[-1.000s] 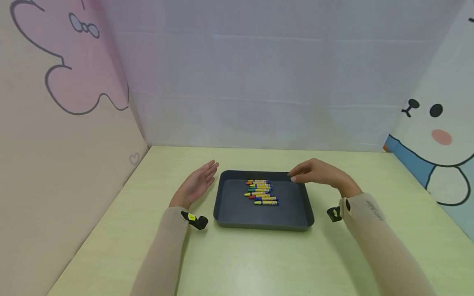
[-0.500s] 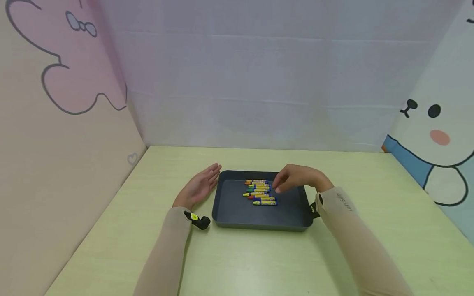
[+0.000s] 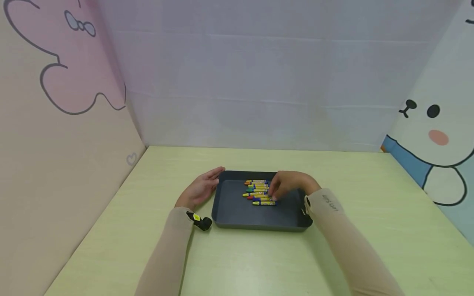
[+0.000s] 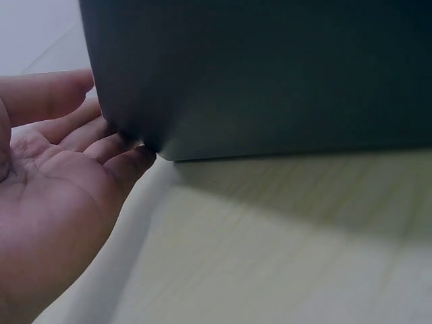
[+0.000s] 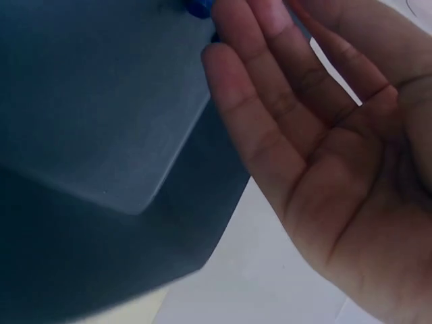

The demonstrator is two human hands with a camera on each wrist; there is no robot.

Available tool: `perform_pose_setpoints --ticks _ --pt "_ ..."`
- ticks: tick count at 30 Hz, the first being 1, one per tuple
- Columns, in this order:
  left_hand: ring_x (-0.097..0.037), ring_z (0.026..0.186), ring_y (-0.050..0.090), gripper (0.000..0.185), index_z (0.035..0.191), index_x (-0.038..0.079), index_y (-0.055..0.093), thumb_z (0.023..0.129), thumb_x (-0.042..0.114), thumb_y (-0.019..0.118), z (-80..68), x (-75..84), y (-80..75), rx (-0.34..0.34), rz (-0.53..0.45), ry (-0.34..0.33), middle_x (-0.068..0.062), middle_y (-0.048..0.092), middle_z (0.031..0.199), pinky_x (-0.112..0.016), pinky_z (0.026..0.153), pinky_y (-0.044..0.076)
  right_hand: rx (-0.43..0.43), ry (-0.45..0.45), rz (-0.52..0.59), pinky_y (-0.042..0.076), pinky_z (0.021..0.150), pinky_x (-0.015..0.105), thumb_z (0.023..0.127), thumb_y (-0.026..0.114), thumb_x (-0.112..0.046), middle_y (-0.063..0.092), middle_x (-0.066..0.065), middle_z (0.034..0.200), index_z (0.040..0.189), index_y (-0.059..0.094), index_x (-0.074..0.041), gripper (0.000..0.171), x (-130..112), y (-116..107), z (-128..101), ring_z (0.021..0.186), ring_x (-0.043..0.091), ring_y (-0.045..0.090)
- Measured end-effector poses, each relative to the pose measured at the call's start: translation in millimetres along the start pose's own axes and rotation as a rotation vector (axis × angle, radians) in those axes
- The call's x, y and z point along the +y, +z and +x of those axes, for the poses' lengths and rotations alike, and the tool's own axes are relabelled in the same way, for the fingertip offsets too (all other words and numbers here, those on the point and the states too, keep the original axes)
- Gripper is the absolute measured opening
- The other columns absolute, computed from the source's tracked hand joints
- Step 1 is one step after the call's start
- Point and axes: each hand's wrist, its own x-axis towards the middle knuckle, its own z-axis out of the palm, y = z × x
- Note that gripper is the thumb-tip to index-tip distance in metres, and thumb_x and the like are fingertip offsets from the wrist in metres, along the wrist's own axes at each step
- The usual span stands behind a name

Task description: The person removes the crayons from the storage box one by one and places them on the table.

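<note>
A dark grey rectangular tray [image 3: 237, 216] holds a loose row of crayons [image 3: 258, 190] in yellow and blue wrappers, with orange, green, red and yellow tips. My right hand [image 3: 289, 183] reaches down over the tray, its thumb and fingertips at the right ends of the lower crayons. In the right wrist view a blue crayon end [image 5: 199, 7] shows beside the fingers; whether they pinch a crayon is hidden. Palm inward, my left hand [image 3: 200, 190] lies at the tray's left side. In the left wrist view its relaxed fingers [image 4: 111, 148] meet the tray corner [image 4: 169, 138].
The tray stands on a pale yellow-green table [image 3: 237, 263]. A pale sheet [image 3: 237, 90] rises behind the table. Printed cartoon panels flank it: a pink figure [image 3: 85, 82] on the left, a white one [image 3: 451, 164] on the right.
My right hand has moved left and down from the tray's right rim to the crayons. My left hand has shifted slightly right, up to the tray's side.
</note>
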Motion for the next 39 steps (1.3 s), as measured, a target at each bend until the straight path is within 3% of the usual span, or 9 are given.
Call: perform_pose_setpoints --ticks 3,8,20,39 --pt "-0.021 0.150 0.000 0.057 0.153 0.001 0.019 0.098 -0.009 0.034 -0.3 0.9 0.3 0.003 0.035 -0.004 -0.009 0.007 0.163 -0.030 0.116 0.019 -0.001 0.015 -0.040 0.055 0.077 0.031 0.084 0.072 -0.008 0.073 0.002 0.098 0.100 0.075 -0.009 0.017 -1 3 2 0.083 0.011 0.066" --pt "-0.021 0.150 -0.002 0.058 0.152 -0.001 0.019 0.098 -0.010 0.036 -2.0 3.2 1.6 -0.001 0.050 -0.019 -0.009 0.002 0.163 -0.015 0.097 0.033 0.011 0.032 -0.089 0.054 0.074 0.029 0.084 0.072 -0.006 0.072 0.000 0.092 0.098 0.075 -0.011 0.016 -3 6 5 0.079 0.010 0.065" --pt "-0.015 0.146 0.000 0.059 0.152 -0.001 0.022 0.096 -0.012 0.037 -2.2 1.4 1.0 0.001 0.056 -0.021 -0.006 0.001 0.163 -0.015 0.092 0.030 0.061 0.072 -0.138 0.049 0.064 0.027 0.080 0.076 -0.006 0.067 0.000 0.082 0.089 0.073 -0.012 0.012 -13 18 5 0.069 0.012 0.058" --pt "-0.019 0.147 0.010 0.058 0.153 0.003 0.022 0.098 -0.010 0.036 -1.5 -1.6 2.3 0.012 0.049 -0.035 -0.006 0.007 0.163 -0.018 0.097 0.033 0.078 0.069 -0.190 0.049 0.063 0.027 0.079 0.076 -0.003 0.066 -0.002 0.080 0.084 0.070 -0.012 0.012 -17 26 4 0.068 0.012 0.059"
